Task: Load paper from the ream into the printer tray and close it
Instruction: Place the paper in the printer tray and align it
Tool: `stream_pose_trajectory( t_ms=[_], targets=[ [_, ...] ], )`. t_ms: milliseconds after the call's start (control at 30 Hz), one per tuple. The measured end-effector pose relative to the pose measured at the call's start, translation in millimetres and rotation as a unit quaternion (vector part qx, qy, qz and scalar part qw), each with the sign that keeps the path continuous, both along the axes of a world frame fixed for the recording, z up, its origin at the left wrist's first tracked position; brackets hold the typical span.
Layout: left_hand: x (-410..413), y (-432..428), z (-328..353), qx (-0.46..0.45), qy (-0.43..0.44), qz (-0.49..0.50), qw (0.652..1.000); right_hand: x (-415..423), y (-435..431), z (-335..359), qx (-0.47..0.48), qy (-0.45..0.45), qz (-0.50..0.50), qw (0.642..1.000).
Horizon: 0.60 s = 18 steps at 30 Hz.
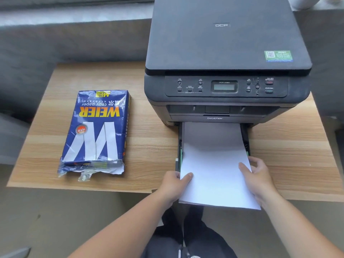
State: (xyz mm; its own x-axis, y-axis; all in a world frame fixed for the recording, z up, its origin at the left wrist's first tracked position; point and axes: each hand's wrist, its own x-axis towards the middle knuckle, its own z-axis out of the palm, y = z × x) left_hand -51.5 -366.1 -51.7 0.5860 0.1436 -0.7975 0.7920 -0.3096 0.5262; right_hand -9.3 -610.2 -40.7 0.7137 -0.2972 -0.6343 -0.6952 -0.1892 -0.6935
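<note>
Gripping the paper stack (216, 172) at its near corners, left hand (174, 185) and right hand (257, 176) fingers closed over each side edge, long axis pointing ahead from the fingers into the open tray (179, 146) of the printer (223, 101), far end already inside.

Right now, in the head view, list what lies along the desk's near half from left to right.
Paper ream → left hand → paper stack sliding into the printer tray → right hand. Both hands hold the stack by its side edges.
</note>
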Motion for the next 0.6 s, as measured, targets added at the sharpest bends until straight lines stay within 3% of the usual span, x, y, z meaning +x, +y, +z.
stream_pose_trajectory(
  t_ms=[200, 433, 600],
  targets=[
    [-3, 0, 4, -0.116, 0.038, 0.087, 0.989, 46, 13, -12, -0.069, -0.029, -0.005, 0.997],
    [-2, -2, 1, -0.093, 0.020, 0.088, 0.992, 61, 26, -30, -0.143, -0.070, -0.013, 0.987],
    [0, -6, 8, -0.038, 0.003, 0.084, 0.996, 56, 34, -32, -0.178, -0.149, 0.008, 0.973]
  ],
)
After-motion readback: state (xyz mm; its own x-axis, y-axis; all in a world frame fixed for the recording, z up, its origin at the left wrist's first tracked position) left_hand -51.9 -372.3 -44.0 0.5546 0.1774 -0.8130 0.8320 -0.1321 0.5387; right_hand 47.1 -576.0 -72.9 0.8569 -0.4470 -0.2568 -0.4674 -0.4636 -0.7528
